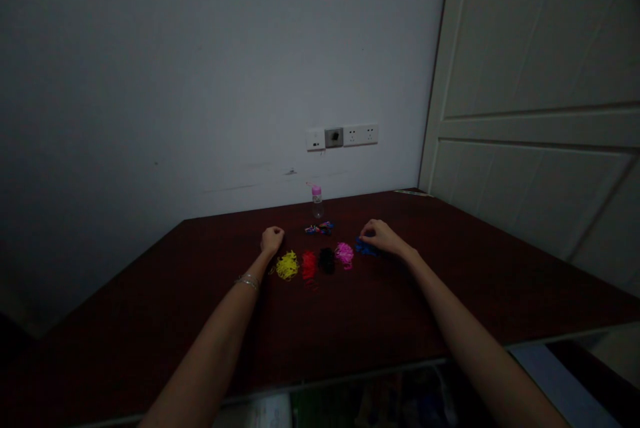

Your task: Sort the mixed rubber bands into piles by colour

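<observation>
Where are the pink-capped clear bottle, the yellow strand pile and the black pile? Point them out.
Pink-capped clear bottle (317, 203): head view, body.
Yellow strand pile (287, 266): head view, middle.
Black pile (327, 260): head view, middle.

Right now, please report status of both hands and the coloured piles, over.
Left hand beside yellow pile. Right hand at blue pile. Red pile, black pile, pink pile between. Pink-capped bottle behind, clear of hands.

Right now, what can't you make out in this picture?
All in the head view:
- Left hand: too small and dark to tell whether it grips anything.
- Blue pile: partly covered by the right hand.
- Shelf items: cut off by the bottom edge, in shadow.
</observation>
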A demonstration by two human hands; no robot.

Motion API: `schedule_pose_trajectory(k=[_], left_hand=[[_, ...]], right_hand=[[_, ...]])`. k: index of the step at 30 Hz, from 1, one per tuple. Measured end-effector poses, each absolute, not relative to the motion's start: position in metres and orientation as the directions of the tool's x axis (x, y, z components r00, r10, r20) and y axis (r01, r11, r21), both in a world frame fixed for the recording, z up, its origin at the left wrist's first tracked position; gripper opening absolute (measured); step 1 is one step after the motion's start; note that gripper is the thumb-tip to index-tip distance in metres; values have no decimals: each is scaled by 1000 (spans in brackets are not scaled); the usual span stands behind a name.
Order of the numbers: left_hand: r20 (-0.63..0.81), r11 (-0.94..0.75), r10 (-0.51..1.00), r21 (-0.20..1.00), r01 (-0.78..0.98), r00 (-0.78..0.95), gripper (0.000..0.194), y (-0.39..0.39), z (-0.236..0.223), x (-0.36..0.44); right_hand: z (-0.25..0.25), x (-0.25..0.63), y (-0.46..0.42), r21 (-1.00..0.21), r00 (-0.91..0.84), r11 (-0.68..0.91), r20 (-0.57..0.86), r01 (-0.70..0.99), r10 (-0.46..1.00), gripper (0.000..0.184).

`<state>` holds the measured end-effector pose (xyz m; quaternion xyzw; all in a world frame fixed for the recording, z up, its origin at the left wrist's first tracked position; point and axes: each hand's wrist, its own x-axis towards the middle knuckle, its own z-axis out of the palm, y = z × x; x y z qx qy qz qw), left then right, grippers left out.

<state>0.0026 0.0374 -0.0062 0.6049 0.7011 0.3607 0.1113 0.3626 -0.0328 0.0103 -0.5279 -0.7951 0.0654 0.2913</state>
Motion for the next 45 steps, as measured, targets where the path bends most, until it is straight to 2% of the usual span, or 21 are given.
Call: schedule_pose_trajectory(k=[5, 8, 12, 16, 24, 39, 45], left_hand=[[286, 19, 920, 649, 761, -267, 23, 38, -8, 2], [296, 1, 918, 662, 750, -263, 24, 42, -11, 0], [316, -26, 913, 677, 736, -258, 25, 46, -15, -3], [324, -39, 912, 679, 734, -252, 25, 46, -17, -5], [307, -31, 918, 688, 725, -252, 25, 44, -16, -3], [319, -50, 919, 678, 733, -232, 24, 36, -10, 0], [320, -59, 920, 684, 727, -226, 23, 36, -11, 0]], right_hand=[[17, 356, -30, -469, -214, 445, 466, 763, 858, 20], [23, 343, -24, -445, -256, 472, 462, 761, 849, 19], [32, 320, -11, -403, -324, 484, 403, 777, 856, 20], [35, 297, 2, -384, -361, 449, 282, 807, 889, 20], [24, 278, 16, -315, -325, 361, 162, 878, 932, 16], [19, 276, 15, -312, -263, 309, 180, 898, 948, 18], [30, 285, 15, -453, -290, 408, 307, 793, 906, 18]])
